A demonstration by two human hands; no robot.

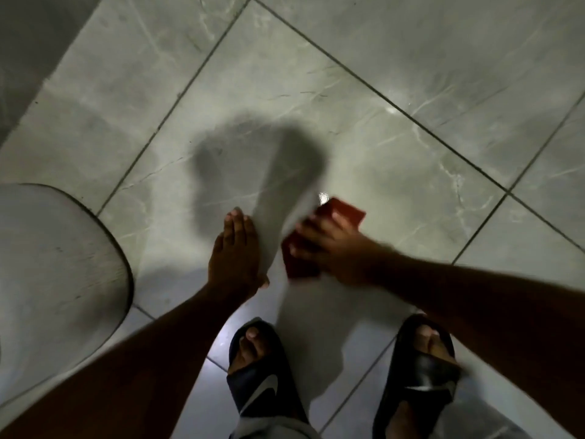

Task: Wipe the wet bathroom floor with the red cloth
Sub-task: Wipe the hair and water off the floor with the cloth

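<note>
The red cloth [346, 212] lies under my right hand [332, 248], which presses it onto the grey marbled floor tiles [285, 90] just ahead of my feet. The hand is blurred and covers the cloth's middle, leaving its far corner and near edge showing. My left hand [234, 251] hovers flat and empty, fingers together and pointing forward, just left of the cloth. A small wet glint [323, 198] shines on the tile beside the cloth's far corner.
A pale rounded toilet lid [53, 274] fills the left edge. My two feet in dark slides [262, 372] [418, 375] stand at the bottom. A darker wall base [28, 42] runs along the upper left. Dark grout lines cross the tiles diagonally.
</note>
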